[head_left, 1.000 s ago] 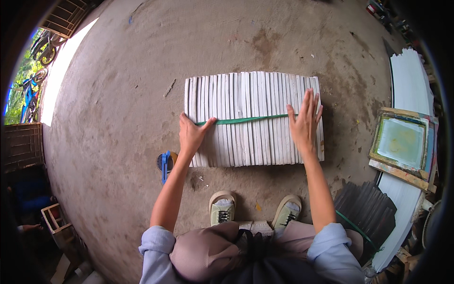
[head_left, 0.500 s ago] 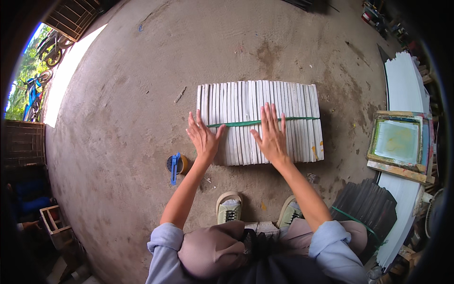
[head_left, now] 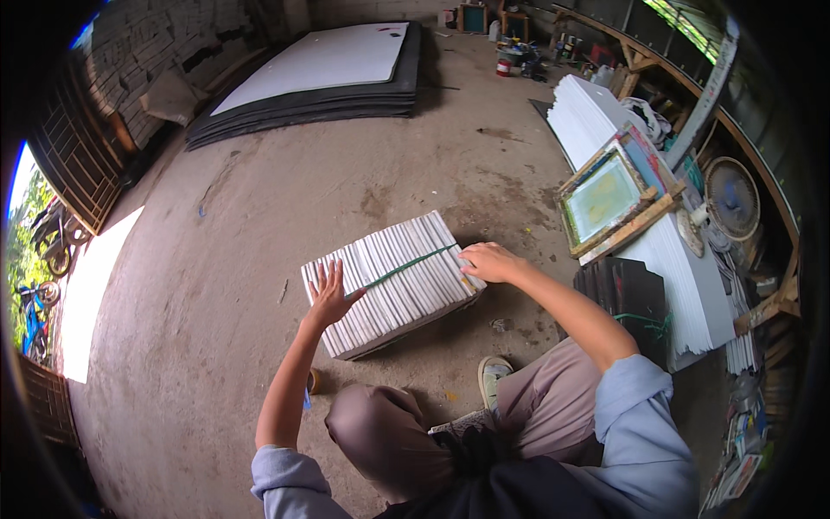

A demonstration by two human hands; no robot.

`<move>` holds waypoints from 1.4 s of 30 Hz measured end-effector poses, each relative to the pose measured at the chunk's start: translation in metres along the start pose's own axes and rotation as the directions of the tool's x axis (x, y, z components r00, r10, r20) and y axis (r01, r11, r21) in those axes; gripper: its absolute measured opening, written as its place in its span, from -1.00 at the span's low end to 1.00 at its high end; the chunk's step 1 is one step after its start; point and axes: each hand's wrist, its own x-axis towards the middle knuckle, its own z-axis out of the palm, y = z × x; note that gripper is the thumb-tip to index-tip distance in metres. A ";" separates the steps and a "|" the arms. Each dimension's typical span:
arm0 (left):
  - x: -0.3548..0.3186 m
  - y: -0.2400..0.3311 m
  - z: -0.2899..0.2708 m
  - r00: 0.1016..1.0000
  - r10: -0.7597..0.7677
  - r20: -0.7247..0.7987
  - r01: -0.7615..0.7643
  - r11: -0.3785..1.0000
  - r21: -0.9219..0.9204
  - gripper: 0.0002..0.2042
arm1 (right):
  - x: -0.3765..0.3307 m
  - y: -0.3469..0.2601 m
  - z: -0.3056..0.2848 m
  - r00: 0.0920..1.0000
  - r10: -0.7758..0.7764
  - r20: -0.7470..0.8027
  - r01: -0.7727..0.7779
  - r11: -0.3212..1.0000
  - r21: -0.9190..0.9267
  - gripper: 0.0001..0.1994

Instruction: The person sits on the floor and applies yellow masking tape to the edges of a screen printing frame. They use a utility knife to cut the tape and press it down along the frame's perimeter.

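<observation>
A block of white strips (head_left: pixel 393 298), packed side by side, stands on the floor in front of me with a green tie (head_left: pixel 411 266) round its middle. My left hand (head_left: pixel 328 298) lies on its left part with the fingers spread, beside the tie. At the right end, my right hand (head_left: pixel 489 262) has its bent fingers over the edge where the tie passes; its fingertips partly hide that corner. A round container (head_left: pixel 315 381) with a blue item (head_left: pixel 307 399) is mostly hidden behind my left forearm and knee.
Dark strips (head_left: pixel 618 290) tied in green stand to the right, beside long white sheets (head_left: pixel 692 285). Framed screens (head_left: pixel 605 199) lean on those sheets near a fan (head_left: pixel 731 197). Large white and black sheets (head_left: pixel 320 65) lie stacked at the far left.
My view has tilted up and swung right, so the block appears turned. My right hand has moved from the top of the block to its right end. My left hand stays near the left end.
</observation>
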 end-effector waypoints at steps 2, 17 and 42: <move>0.011 0.043 -0.020 0.998 0.062 0.019 -0.062 0.998 0.024 -0.01 | -0.060 0.034 -0.031 0.984 0.104 -0.147 -0.085 0.988 0.126 -0.57; 0.074 0.381 0.024 0.685 0.729 0.006 -0.506 0.481 -0.716 -0.51 | -0.348 0.189 -0.083 0.550 0.659 -0.512 -0.497 0.752 0.434 -0.72; 0.301 0.605 0.269 0.755 0.577 -0.312 -0.609 0.439 -0.661 -0.30 | -0.150 0.402 -0.078 0.146 0.622 -0.770 -0.332 0.763 0.554 -0.72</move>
